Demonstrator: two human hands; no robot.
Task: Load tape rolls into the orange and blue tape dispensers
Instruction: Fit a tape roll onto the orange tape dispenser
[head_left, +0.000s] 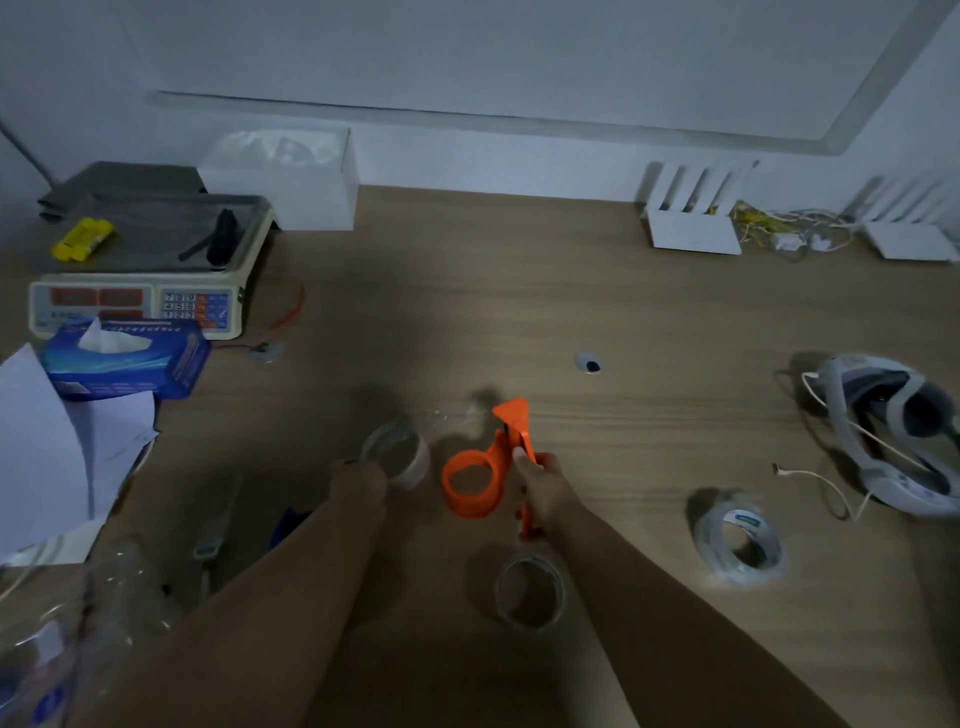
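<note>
The right hand (540, 488) gripped the orange dispenser (480, 480) by its handle; just left of it, the left hand (363, 478) clasped a clear tape roll (397, 454). Misaligned, the roll could jam against the dispenser's hub or slip.

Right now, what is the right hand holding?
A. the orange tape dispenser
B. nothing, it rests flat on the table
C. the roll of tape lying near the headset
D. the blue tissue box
A: the right hand is closed around the handle of the orange tape dispenser, whose round holder looks empty, while the left hand grips a clear tape roll beside it.
</note>
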